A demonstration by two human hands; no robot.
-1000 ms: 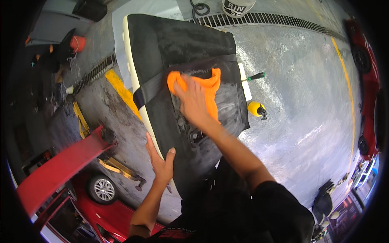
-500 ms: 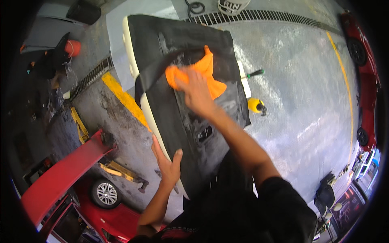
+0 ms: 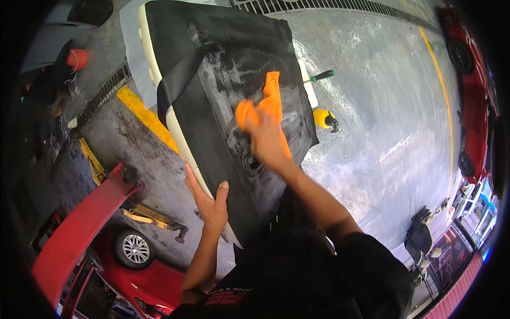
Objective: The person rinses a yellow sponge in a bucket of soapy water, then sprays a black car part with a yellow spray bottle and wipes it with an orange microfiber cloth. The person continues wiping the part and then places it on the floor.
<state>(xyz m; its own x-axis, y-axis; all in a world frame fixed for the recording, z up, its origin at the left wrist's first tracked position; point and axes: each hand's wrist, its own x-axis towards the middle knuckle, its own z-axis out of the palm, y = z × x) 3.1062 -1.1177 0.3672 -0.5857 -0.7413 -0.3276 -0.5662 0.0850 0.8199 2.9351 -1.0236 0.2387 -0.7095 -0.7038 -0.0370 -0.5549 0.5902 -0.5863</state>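
One black-faced panel [image 3: 196,122] with a cream edge [image 3: 180,144] lay directly before the person, its near end close against the black shirt [image 3: 308,271]; pale, streaky marks covered much of its middle. One dark band [image 3: 178,80] ran across the upper part of the face and lapped over the cream edge at the left. One recessed black fitting [image 3: 252,162] sat lower down, just beside the right wrist. One orange cloth [image 3: 272,98] lay bunched on the middle of the panel, one end pointing away from the person. One right hand [image 3: 264,135], somewhat blurred, was partly closed over the cloth and pressed it to the face; the exact set of its fingers could not be told. One left hand [image 3: 210,206] was half open at the panel's left side, gripping the rim, thumb over the black face and fingers along the cream edge. To the right: one tool with a green-and-black handle [image 3: 323,75], its handle projecting beyond a white piece [image 3: 308,85] at the panel's margin; and, near it, one yellow bottle [image 3: 321,118] with a black spray head. To the left: one broad yellow floor stripe [image 3: 146,117], one red beam [image 3: 79,228], and one red car [image 3: 146,279] with a silver-spoked wheel [image 3: 134,249].
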